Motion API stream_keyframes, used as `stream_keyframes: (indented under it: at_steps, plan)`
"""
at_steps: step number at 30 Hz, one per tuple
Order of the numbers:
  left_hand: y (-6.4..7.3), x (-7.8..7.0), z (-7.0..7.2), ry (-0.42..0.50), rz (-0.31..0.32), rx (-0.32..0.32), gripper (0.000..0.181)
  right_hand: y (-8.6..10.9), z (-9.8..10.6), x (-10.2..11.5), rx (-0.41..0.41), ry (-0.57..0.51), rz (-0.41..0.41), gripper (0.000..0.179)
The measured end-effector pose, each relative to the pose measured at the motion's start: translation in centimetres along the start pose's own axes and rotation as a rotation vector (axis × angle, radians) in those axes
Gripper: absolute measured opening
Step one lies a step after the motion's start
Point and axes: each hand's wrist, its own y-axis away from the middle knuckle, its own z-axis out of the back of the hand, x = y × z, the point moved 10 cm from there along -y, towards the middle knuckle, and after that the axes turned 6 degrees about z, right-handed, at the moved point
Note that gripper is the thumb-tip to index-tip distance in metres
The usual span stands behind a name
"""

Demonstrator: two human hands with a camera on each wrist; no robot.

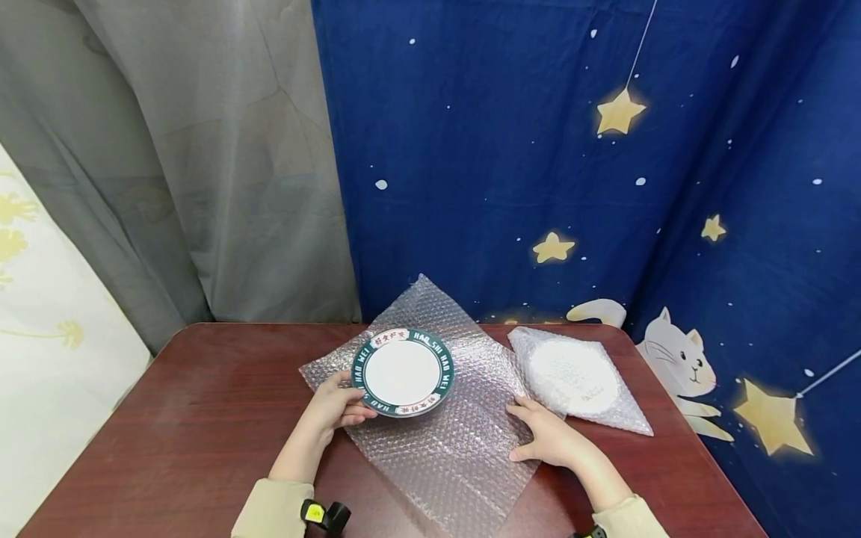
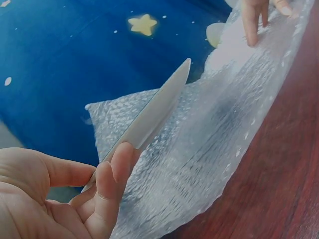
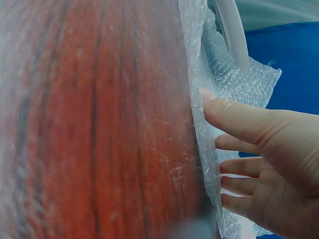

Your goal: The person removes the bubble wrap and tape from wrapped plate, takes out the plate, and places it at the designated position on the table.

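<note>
I'm on the head camera, and here's the plate (image 1: 402,372), green-rimmed and bare, held tilted over a spread sheet of bubble wrap (image 1: 464,456) on the table (image 1: 202,426). The left hand (image 1: 336,400) has it clamped at the edge, thumb against fingers with the rim between. Over on the other side, the right hand (image 1: 548,435) touches the sheet near its edge, thumb and fingers well apart; I can't call that a pinch.

Progress, as I judge it: one wrapped bundle (image 1: 575,376) lies finished-looking to the right, round and pale through the film, while this plate has no wrap around it and the sheet lies unfolded. So one is in its wrap, and this one's handling looks unfinished.

Now the blind spots. The sheet's near corner runs out of my head view. The left wrist camera gives me the plate almost edge-on, so its face is lost there, and whether its low rim touches the sheet I can't tell. On the right wrist, just a sliver of plate, cut off at the top. The bundle's contents are too veiled to identify.
</note>
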Motion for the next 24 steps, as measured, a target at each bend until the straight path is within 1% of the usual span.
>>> stream_keyframes:
  at_steps: [4,12,18,24]
  plan:
    - [0.1,-0.1,0.9,0.007,-0.010,-0.015,0.052,0.0,0.0,-0.1,0.000,0.003,-0.002,0.080]
    - [0.5,-0.4,2.3,0.029,-0.030,-0.036,0.050,0.0,0.0,0.0,-0.004,0.006,-0.003,0.079]
    - [0.8,-0.6,3.2,0.036,-0.030,-0.055,0.050,0.1,0.0,-0.1,0.000,-0.003,-0.009,0.080]
    - [1.1,-1.0,4.3,0.035,-0.038,-0.073,0.049,0.1,0.0,0.0,0.000,-0.015,0.002,0.079]
